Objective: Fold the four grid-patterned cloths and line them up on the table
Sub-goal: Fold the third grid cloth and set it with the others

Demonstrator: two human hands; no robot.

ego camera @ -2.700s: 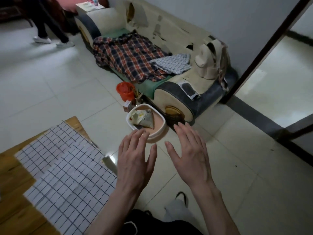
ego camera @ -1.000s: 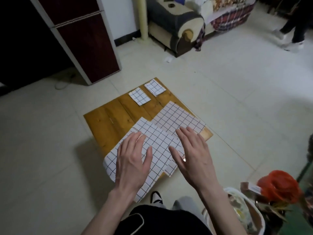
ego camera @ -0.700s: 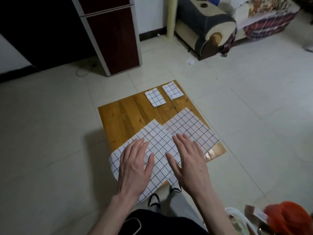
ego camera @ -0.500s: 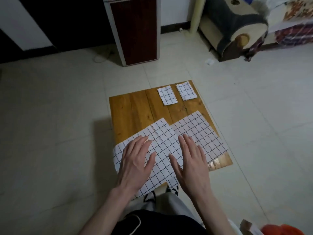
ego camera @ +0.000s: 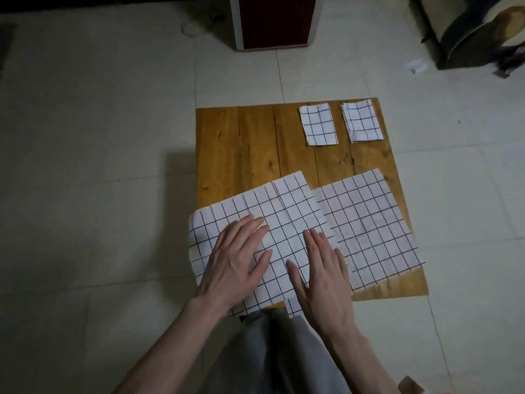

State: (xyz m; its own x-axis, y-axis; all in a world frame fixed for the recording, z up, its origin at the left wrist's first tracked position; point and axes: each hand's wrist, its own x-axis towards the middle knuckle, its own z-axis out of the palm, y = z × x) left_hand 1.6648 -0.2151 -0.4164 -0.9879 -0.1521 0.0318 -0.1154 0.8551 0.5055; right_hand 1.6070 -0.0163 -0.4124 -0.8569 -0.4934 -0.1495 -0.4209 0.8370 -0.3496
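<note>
A low wooden tabletop (ego camera: 255, 143) was seen from above on a pale tiled floor (ego camera: 99, 137), with four grid-patterned cloths laid on it. Two folded cloths, the left folded cloth (ego camera: 318, 125) and the right folded cloth (ego camera: 361, 120), were lined up side by side at the tabletop's far right corner, slightly apart. Two cloths were spread unfolded on the tabletop's near half: the left unfolded cloth (ego camera: 287, 211) was draped over the near left corner and overlapped the edge of the right unfolded cloth (ego camera: 369, 226). Both hands were held flat with fingers straight over the left unfolded cloth, the left hand (ego camera: 235, 263) and the right hand (ego camera: 324, 274) side by side and slightly apart, nothing gripped. A dark red cabinet (ego camera: 272, 21) was seen beyond the tabletop's far edge, and a sofa arm (ego camera: 477, 32) beyond its far right corner.
</note>
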